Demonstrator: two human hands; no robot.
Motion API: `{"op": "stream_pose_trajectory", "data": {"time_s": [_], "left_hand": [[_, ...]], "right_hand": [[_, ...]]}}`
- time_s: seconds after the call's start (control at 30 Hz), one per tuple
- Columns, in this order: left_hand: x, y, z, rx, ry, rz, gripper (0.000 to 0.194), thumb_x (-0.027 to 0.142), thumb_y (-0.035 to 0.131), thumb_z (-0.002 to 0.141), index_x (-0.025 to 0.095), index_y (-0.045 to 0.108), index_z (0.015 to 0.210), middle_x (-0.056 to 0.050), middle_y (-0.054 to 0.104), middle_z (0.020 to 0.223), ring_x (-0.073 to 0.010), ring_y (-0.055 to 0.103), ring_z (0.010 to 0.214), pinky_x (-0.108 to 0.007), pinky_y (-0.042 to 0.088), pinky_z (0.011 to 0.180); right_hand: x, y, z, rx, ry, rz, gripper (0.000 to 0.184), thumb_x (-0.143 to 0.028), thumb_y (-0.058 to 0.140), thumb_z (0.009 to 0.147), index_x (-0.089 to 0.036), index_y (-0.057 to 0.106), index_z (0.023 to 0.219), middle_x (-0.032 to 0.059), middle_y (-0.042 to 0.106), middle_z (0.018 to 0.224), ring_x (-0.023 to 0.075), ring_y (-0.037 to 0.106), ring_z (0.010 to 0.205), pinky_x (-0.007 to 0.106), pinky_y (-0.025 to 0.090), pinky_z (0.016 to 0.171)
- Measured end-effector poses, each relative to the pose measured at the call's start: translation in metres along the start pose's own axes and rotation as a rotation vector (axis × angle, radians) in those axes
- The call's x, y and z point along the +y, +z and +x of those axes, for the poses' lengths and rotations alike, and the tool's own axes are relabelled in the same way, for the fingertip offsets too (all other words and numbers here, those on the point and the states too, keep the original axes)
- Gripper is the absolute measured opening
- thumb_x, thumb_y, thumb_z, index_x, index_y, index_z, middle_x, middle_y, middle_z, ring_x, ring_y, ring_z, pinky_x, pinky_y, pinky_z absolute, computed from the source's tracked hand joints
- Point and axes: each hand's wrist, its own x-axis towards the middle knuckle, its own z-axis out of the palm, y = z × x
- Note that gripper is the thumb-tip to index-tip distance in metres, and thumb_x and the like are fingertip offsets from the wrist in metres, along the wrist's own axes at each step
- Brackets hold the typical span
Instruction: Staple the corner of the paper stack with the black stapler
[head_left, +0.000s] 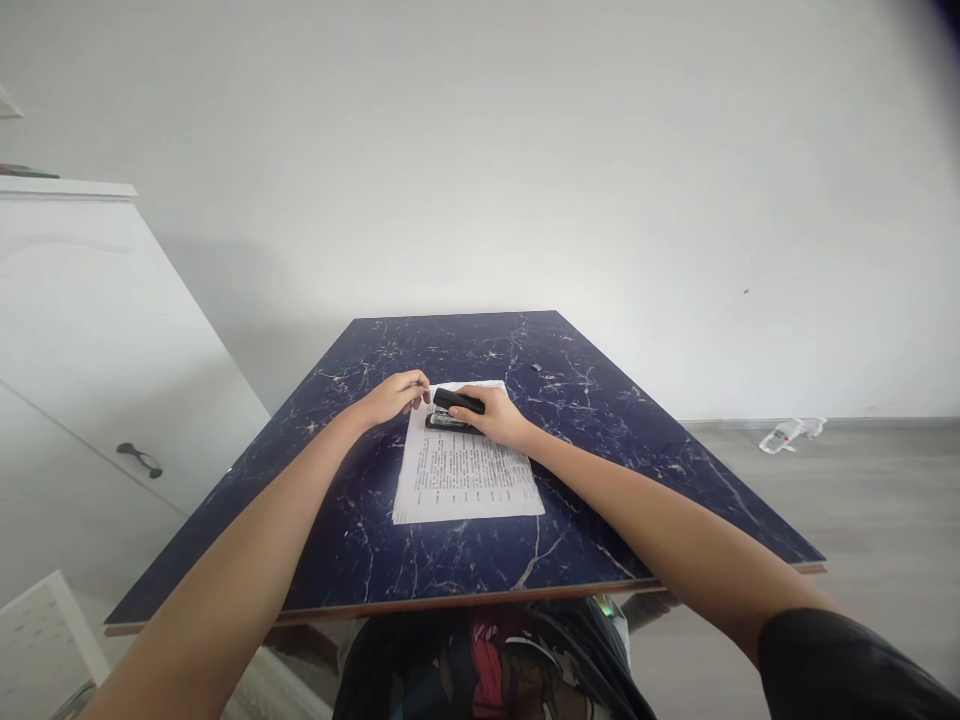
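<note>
A black stapler lies over the upper part of a sheaf of printed paper, its top arm lifted away from the base so that metal shows between them. My right hand is wrapped round the stapler from the right. Just left of the stapler's tip and beside the paper's upper left corner is my left hand, its fingers bent together in a pinch. What those fingertips hold, if anything, is too small to make out.
The paper rests on a dark blue marbled table. A small dark piece lies farther back on the tabletop. A white cabinet stands at the left, and a clear plastic package is on the floor at the right.
</note>
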Motion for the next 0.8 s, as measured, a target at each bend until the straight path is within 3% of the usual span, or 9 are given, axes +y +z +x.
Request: {"op": "stream_pose_trajectory", "data": {"time_s": [0.1,0.17,0.23,0.4,0.53,0.63,0.7,0.8], "left_hand": [[0.008,0.007,0.005,0.099,-0.090,-0.266,0.013,0.027,0.049,0.086,0.019,0.051,0.076,0.000,0.056,0.066,-0.0102,0.045,0.051,-0.023,0.032,0.047],[0.011,0.008,0.007,0.228,-0.166,-0.470,0.019,0.027,0.048,0.084,0.020,0.041,0.068,0.003,0.043,0.057,-0.0076,0.033,0.044,-0.022,0.020,0.041],[0.013,0.006,0.008,0.279,-0.233,-0.642,0.027,0.031,0.051,0.084,0.021,0.034,0.065,0.004,0.035,0.056,-0.0062,0.025,0.042,-0.021,0.015,0.038],[0.016,0.008,0.007,0.093,-0.248,-0.761,0.027,0.035,0.069,0.083,0.016,0.051,0.074,0.002,0.041,0.067,-0.0053,0.031,0.048,-0.019,0.019,0.040],[0.016,0.016,0.006,0.106,-0.228,-0.462,0.029,0.044,0.070,0.086,0.016,0.066,0.088,0.004,0.036,0.063,-0.0068,0.026,0.048,-0.022,0.018,0.043],[0.018,0.018,0.005,0.122,-0.058,-0.034,0.034,0.048,0.075,0.080,0.019,0.074,0.098,-0.001,0.051,0.072,-0.0114,0.041,0.058,-0.025,0.030,0.052],[0.021,0.019,0.005,0.088,0.036,0.164,0.035,0.048,0.079,0.075,0.020,0.077,0.096,-0.002,0.055,0.075,-0.0139,0.045,0.063,-0.027,0.033,0.058],[0.022,0.019,0.005,0.069,0.064,0.270,0.034,0.049,0.079,0.074,0.019,0.079,0.090,0.000,0.052,0.070,-0.0135,0.042,0.060,-0.028,0.032,0.059]], "right_hand": [[0.001,-0.003,-0.001,0.059,0.011,0.011,0.038,-0.050,0.061,0.094,-0.017,0.070,0.111,0.0052,0.070,0.089,0.0163,0.059,0.073,0.027,0.039,0.065],[0.001,-0.004,-0.001,0.077,0.025,0.030,0.041,-0.052,0.060,0.095,-0.017,0.070,0.113,0.0053,0.070,0.089,0.0162,0.059,0.072,0.027,0.038,0.063],[0.001,-0.006,-0.002,0.083,0.039,0.052,0.042,-0.054,0.059,0.095,-0.017,0.070,0.113,0.0049,0.070,0.088,0.0158,0.058,0.070,0.027,0.038,0.061],[0.002,-0.009,-0.002,0.086,0.032,0.078,0.041,-0.054,0.060,0.094,-0.017,0.070,0.108,0.0048,0.069,0.086,0.0158,0.058,0.070,0.027,0.037,0.060],[0.004,-0.011,-0.001,0.091,0.018,0.081,0.039,-0.052,0.060,0.094,-0.017,0.070,0.106,0.0047,0.069,0.086,0.0158,0.058,0.069,0.027,0.038,0.061],[0.006,-0.012,-0.001,0.101,0.016,0.071,0.039,-0.052,0.061,0.094,-0.017,0.071,0.106,0.0045,0.069,0.086,0.0157,0.058,0.070,0.027,0.038,0.062],[0.007,-0.011,-0.001,0.109,0.013,0.072,0.038,-0.051,0.062,0.093,-0.017,0.071,0.105,0.0042,0.070,0.087,0.0156,0.058,0.071,0.027,0.039,0.063],[0.009,-0.011,0.000,0.108,0.020,0.084,0.037,-0.050,0.063,0.092,-0.016,0.071,0.105,0.0042,0.070,0.088,0.0162,0.059,0.074,0.028,0.040,0.064]]}}
